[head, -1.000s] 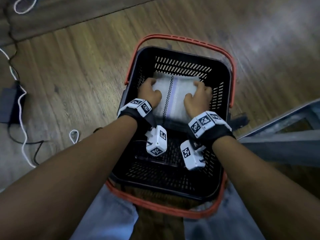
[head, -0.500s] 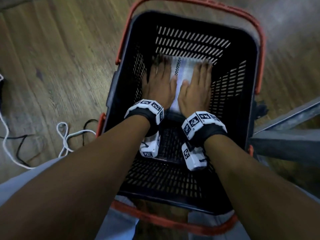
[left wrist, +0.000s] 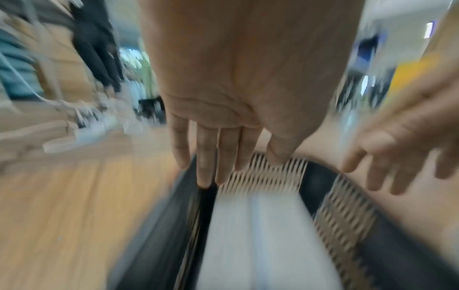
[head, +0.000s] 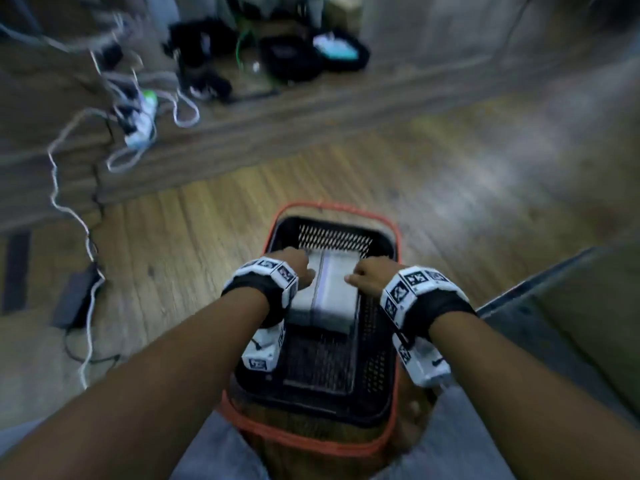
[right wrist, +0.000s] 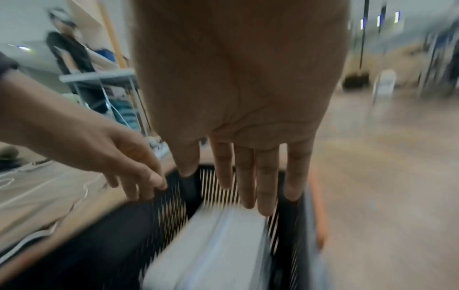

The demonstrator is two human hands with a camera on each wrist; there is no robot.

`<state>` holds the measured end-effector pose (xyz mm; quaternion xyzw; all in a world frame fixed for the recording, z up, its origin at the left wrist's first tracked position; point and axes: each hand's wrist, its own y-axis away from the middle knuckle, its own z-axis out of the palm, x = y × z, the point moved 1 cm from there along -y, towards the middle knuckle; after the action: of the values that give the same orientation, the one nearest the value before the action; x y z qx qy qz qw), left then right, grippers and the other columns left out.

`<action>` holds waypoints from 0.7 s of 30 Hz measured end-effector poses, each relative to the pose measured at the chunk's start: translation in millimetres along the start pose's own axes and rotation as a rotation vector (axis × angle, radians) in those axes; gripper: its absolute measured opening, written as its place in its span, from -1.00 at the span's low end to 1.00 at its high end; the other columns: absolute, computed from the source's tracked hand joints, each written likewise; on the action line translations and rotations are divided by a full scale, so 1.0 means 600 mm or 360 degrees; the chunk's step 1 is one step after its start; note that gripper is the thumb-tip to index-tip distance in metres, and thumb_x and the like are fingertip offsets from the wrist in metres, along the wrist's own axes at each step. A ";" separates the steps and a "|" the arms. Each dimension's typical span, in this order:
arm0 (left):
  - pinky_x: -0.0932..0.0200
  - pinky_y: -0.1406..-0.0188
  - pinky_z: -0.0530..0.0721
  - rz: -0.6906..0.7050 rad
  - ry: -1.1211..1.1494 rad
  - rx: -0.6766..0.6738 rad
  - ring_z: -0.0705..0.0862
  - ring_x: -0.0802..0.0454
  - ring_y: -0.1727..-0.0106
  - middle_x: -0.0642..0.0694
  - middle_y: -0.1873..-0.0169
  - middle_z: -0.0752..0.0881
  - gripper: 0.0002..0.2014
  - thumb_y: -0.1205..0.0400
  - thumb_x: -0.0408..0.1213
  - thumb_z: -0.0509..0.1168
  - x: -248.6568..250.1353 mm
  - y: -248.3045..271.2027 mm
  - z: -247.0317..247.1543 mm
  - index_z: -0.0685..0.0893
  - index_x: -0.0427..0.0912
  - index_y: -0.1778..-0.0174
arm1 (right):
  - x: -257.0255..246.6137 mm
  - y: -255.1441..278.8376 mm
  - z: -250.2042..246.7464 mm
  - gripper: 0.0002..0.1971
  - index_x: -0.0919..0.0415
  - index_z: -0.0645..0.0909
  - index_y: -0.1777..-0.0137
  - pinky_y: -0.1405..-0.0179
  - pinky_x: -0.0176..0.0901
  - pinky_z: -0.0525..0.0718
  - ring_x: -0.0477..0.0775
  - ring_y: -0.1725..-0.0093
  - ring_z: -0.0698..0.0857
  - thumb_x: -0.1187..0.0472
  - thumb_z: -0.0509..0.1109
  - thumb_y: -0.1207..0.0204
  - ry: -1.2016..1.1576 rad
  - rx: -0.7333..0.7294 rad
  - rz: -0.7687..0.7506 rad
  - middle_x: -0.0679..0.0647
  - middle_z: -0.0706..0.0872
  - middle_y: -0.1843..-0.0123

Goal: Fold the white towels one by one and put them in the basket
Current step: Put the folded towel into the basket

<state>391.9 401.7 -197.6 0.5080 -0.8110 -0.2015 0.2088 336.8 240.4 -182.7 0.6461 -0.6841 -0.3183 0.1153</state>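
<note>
Folded towel (head: 323, 289) lying in basket (head: 388, 341); left hand (head: 298, 268) and right hand (head: 369, 277) spread, empty — could snag rim, tipping it.

Bare forearms; black wristbands (head: 258, 289) with white tag-marked blocks; grey trousers (head: 214, 455).

Motion blur smears all three views; the dark objects and white cables (head: 138, 109) on the wooden floor at the far side cannot be identified. The left hand (head: 298, 271) covers the left edge of the folded white towel (head: 329, 292); the black plastic basket with orange rim (head: 388, 420) hides the towel's underside. Both forearms are cut off by the head view's lower edge.
</note>
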 end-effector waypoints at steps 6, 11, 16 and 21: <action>0.04 -0.09 0.53 0.0124 0.0110 0.0551 0.60 -0.25 -0.20 -0.30 -0.20 0.63 -0.65 -0.65 -0.12 0.19 0.085 0.214 -0.236 0.58 -0.31 -0.20 | -0.022 0.262 -0.212 -0.61 0.25 0.59 -0.25 -0.20 -0.01 0.59 0.22 -0.18 0.65 -0.02 0.20 -0.62 0.0071 0.0481 0.0110 0.23 0.68 -0.23; 0.08 -0.10 0.53 0.0309 0.0073 0.0875 0.58 -0.22 -0.24 -0.29 -0.25 0.62 -0.62 -0.67 -0.11 0.14 0.178 0.435 -0.359 0.58 -0.28 -0.27 | -0.047 0.519 -0.299 -0.62 0.18 0.60 -0.28 -0.18 -0.07 0.52 0.19 -0.27 0.60 -0.03 0.22 -0.62 0.0086 0.0878 0.0187 0.15 0.64 -0.31; 0.13 0.07 0.55 0.0498 0.0011 0.1043 0.65 -0.16 -0.04 -0.23 -0.12 0.70 -0.63 -0.66 -0.06 0.13 0.263 0.583 -0.367 0.63 -0.24 -0.19 | -0.023 0.700 -0.291 -0.55 0.05 0.48 -0.38 -0.28 0.00 0.53 0.17 -0.30 0.58 -0.15 0.24 -0.57 0.0043 0.1033 0.0338 0.11 0.62 -0.35; 0.10 -0.06 0.56 0.0740 -0.0065 0.1050 0.63 -0.16 -0.18 -0.15 -0.15 0.70 -0.65 -0.62 0.03 0.16 0.353 0.623 -0.342 0.62 -0.08 -0.19 | 0.033 0.820 -0.256 -0.60 0.00 0.59 -0.20 -0.23 0.09 0.58 0.12 -0.20 0.63 -0.20 0.31 -0.48 -0.0071 0.1188 0.0482 0.08 0.67 -0.27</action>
<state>143.0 336.1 203.1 0.3465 -0.9295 0.1121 0.0583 22.5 159.1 218.5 0.5284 -0.8425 -0.0413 -0.0966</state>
